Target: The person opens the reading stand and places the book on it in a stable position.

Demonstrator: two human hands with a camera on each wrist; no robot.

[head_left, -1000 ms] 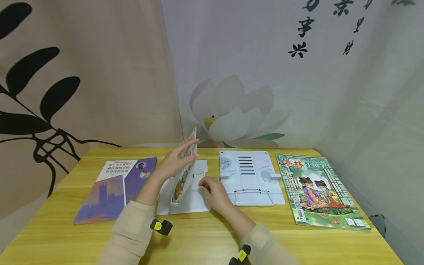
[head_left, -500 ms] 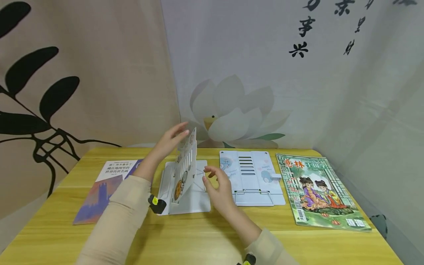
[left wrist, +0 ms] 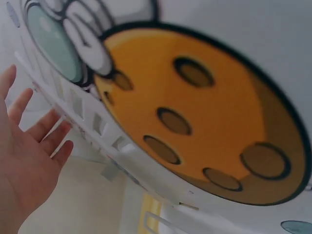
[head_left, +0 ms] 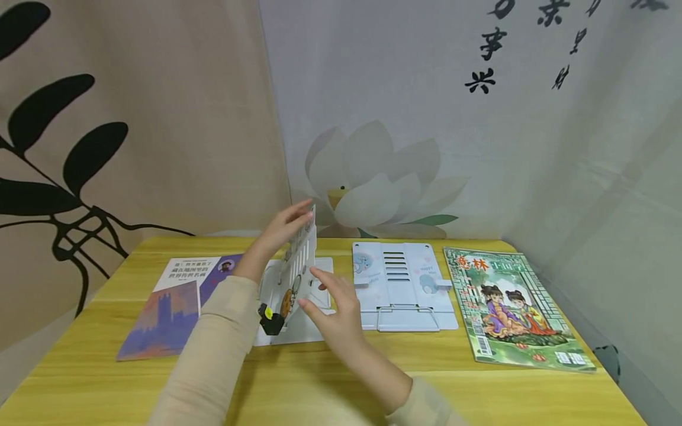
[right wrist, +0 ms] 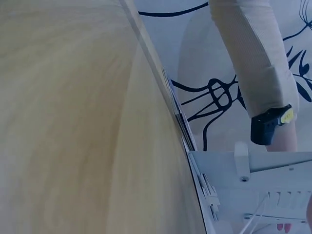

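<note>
A white metal book stand (head_left: 301, 266) stands unfolded left of centre, its slotted cartoon panel tilted up over its flat base (head_left: 303, 331). In the head view my left hand (head_left: 277, 234) is at the panel's top edge, its fingers reaching along it. My right hand (head_left: 338, 316) is at the panel's lower right, thumb and forefinger apart, fingertips close to its side edge. The left wrist view shows the panel's orange cookie picture (left wrist: 195, 112) up close and a hand's spread fingers (left wrist: 44, 126) beside the slots. The stand's white surface (right wrist: 278, 165) fills the right wrist view's lower right.
A pale blue book stand (head_left: 407, 284) lies flat on the wooden table (head_left: 298, 384), right of the raised one. A green illustrated magazine (head_left: 522, 313) lies at the far right. A purple book (head_left: 176, 307) lies at the left, partly behind my left arm.
My left hand lifts leftward off the panel's top edge, then comes back to it. My right hand rises away from the base, then moves left to the panel's side. The panel stays upright.
</note>
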